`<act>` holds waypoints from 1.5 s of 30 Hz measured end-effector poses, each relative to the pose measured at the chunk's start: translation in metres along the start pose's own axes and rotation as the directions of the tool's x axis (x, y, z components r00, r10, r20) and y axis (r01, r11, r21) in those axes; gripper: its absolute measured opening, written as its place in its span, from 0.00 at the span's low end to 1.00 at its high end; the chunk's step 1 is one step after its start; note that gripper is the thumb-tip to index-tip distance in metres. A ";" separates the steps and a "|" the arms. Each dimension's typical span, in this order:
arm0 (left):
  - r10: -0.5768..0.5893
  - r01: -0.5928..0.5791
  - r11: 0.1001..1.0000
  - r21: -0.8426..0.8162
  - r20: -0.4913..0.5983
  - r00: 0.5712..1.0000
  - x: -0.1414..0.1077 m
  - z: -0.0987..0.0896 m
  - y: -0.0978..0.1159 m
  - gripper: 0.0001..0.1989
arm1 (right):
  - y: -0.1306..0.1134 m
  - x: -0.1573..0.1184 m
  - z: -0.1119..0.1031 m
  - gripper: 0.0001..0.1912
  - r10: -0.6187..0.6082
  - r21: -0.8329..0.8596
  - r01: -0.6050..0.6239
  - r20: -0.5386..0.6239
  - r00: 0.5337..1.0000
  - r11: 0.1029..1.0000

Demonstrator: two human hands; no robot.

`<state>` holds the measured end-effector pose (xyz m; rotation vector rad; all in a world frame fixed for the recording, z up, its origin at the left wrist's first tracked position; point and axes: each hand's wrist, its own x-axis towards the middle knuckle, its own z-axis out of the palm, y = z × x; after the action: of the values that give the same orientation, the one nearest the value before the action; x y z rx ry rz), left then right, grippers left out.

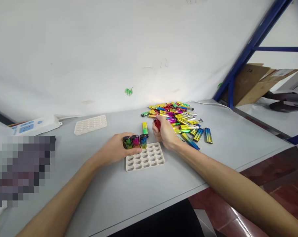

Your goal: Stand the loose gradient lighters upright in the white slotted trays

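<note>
Fingers [136, 151], left hand [115, 144]: closed around three upright metallic lighters [135, 141] with black tops, in green, magenta and blue-yellow, set side by side. These stand at the far left row of a cream rectangular tray [142, 164] with rows of oblong sockets; whether their bases are seated is hidden by the thumb.

Right hand [166, 131]: fingers clamped on one dark red shiny lighter [157, 123], just beyond the tray's far right corner.

Loose stock: one yellow-green lighter [145, 127], lying behind the tray; one multicoloured heap of metallic lighters [186, 120], beside and beyond the right hand.

Surroundings: grey counter [97, 204], beneath all; second cream socketed tray [89, 129], well to the left; white power strip with blue panels [37, 124], farther left, near the wall [89, 59].
</note>
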<state>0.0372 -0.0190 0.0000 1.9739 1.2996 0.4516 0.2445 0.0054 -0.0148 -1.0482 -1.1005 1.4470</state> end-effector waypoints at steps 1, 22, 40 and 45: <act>0.000 0.000 1.000 0.003 -0.003 1.000 0.000 0.000 0.000 0.20 | 0.001 0.000 0.000 0.28 0.004 -0.006 -0.004 0.001 1.000 1.000; 0.001 0.000 0.999 -0.047 0.007 1.000 0.000 0.005 -0.001 0.20 | 0.004 0.001 0.000 0.29 0.004 -0.023 -0.004 0.031 1.000 1.000; -0.069 0.083 0.991 0.108 -0.124 0.990 -0.003 -0.010 -0.005 0.17 | -0.012 0.000 -0.019 0.13 -0.201 -0.345 0.350 0.400 0.894 0.871; -0.081 0.094 0.989 0.114 -0.119 0.990 -0.002 -0.010 -0.007 0.18 | -0.009 -0.005 -0.016 0.12 -0.248 -0.538 0.465 0.427 0.869 0.703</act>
<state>0.0257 -0.0159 0.0018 2.0037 1.5101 0.4589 0.2623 0.0030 -0.0090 -0.9613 -2.0122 0.9454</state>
